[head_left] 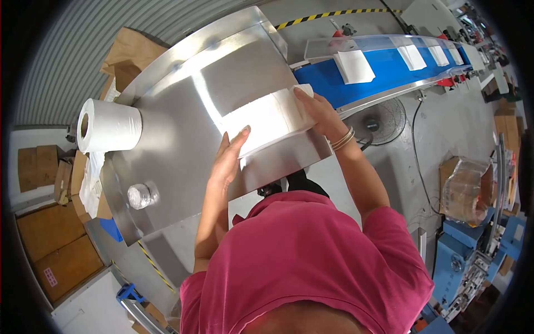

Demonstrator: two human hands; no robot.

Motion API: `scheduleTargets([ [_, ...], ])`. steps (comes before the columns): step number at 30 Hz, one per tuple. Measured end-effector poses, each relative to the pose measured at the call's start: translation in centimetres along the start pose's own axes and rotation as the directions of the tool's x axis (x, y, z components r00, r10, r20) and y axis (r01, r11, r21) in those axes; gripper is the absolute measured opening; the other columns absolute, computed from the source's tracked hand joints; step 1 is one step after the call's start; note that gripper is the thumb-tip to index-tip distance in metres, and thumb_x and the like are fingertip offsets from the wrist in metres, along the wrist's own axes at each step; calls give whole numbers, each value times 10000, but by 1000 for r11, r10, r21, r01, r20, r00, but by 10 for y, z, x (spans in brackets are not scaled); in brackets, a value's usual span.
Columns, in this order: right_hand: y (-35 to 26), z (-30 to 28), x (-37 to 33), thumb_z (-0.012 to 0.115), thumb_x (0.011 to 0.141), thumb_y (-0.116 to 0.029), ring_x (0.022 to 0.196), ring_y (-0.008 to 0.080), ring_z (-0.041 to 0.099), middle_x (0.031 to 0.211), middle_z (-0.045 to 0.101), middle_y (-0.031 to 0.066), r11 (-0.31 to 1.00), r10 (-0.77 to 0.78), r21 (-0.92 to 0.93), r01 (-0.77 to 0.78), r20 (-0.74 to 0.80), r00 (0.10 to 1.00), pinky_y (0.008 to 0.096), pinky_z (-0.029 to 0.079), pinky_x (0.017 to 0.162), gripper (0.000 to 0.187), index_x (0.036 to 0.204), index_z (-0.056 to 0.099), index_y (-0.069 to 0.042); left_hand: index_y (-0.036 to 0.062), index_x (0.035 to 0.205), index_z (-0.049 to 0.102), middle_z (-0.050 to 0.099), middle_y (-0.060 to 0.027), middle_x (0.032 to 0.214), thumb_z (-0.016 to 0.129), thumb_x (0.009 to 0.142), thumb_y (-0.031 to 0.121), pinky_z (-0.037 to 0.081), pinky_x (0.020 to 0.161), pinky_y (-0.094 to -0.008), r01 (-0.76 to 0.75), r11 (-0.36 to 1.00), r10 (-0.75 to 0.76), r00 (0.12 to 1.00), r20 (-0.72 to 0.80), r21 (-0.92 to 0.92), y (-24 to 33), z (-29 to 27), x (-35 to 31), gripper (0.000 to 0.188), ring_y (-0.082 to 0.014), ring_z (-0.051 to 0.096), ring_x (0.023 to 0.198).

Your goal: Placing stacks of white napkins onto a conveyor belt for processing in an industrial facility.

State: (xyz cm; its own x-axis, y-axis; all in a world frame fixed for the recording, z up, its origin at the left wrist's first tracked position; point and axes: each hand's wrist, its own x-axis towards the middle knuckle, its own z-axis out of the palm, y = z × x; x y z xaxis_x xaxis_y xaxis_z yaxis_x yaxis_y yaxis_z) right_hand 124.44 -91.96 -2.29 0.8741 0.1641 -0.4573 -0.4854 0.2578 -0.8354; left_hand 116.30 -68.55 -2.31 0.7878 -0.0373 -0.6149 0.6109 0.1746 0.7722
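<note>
- One workroom: ribbed grey wall (pixel 61 72) upper left, grey floor (pixel 400 172), cardboard boxes (pixel 55 228) lower left.
- Metal table (pixel 167 183): shiny, raised far rim, bright glare streak. Looks slick, so paper likely slides easily on it.
- Blue conveyor belt (pixel 386 70): starts by the table's right side, runs to upper right; four white stacks (pixel 355 67) spaced along it.
- Fan (pixel 378 119): round, on the near side of the belt.
- White block (pixel 267 119): over the table's right front part, near the belt's end. Looks like layered tissue or paper; divisions washed out by glare. Probably light, soft, easily dented, layers may slip or splay. Best hold: both ends, even squeeze, support underneath.
- White roll (pixel 122 128): on its side at the table's left edge, loose end hanging.
- Left hand (pixel 227 161): holds the block's near left end, thumb on top; fingers below hidden.
- Right hand (pixel 322 114): wraps the block's right end. Spread between hands is wide; pressure can't tell.
- Small clear-wrapped roll (pixel 139 196): table's left front part.
</note>
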Motion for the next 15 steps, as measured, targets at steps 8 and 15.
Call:
scheduleTargets([
  [8,17,-56,30,579,840,-242,918,234,577,918,601,91,974,106,-197,-117,-63,992,325,478,746,328,1071,545,-11,-108,1279,-254,263,-231,1399,659,738,478,-7,1082,-425,-43,999,44,999,-28,13,4,5,-3,1213,-297,102,1353],
  [15,68,-75,59,587,847,-361,905,186,588,987,610,129,985,-171,18,172,248,954,274,458,761,541,1168,470,59,-111,1258,-283,284,-231,1389,630,781,446,23,1091,-370,-47,997,46,998,31,54,16,28,-5,1171,-278,122,1352],
])
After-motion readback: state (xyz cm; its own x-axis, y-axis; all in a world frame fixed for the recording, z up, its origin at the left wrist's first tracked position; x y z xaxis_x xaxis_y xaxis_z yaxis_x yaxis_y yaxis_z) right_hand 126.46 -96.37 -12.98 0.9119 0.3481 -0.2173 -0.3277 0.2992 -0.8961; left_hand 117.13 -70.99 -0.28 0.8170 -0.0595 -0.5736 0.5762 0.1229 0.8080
